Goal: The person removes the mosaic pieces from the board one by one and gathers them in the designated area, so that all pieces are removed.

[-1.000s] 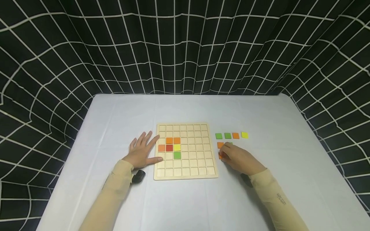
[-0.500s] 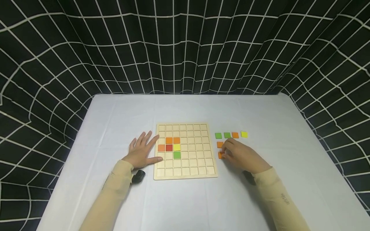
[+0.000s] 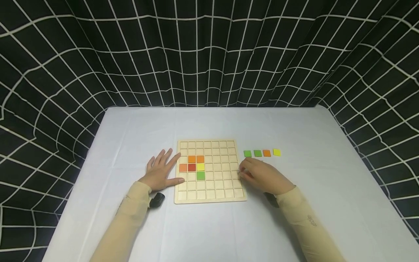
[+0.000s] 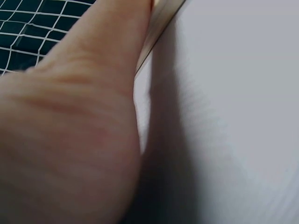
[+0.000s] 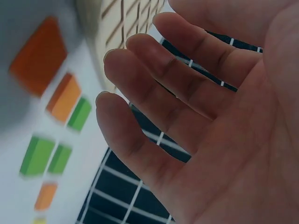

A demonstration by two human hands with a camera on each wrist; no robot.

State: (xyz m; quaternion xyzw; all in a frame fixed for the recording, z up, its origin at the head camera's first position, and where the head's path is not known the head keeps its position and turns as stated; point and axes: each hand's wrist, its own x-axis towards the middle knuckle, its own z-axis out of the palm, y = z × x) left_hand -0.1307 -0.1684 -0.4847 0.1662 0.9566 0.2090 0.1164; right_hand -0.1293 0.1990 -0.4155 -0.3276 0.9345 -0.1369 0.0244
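Observation:
My left hand (image 3: 160,176) lies spread, its index finger and thumb touching the left edge of a wooden grid board (image 3: 226,196). Only the base of that hand (image 4: 70,121) and the board's edge (image 4: 159,30) show in the left wrist view. My right hand (image 3: 266,177) is at the board's right edge, fingers bent and tips close together; whether they pinch anything is hidden. In the right wrist view its fingers (image 5: 140,84) are half bent. Under it on the table lie an orange tile (image 5: 39,56), a second orange tile (image 5: 64,98) and a green tile (image 5: 37,154).
Set in the board are a red tile (image 3: 191,167), a yellow tile (image 3: 200,167), a green tile (image 3: 200,175) and several orange ones (image 3: 200,159). Right of the board, a row holds two green tiles (image 3: 257,153), an orange tile (image 3: 267,153) and a yellow tile (image 3: 276,152).
My right hand has moved left from the loose tiles to the board's right edge. It now covers the lower orange tiles in the head view. My left hand has stayed put.

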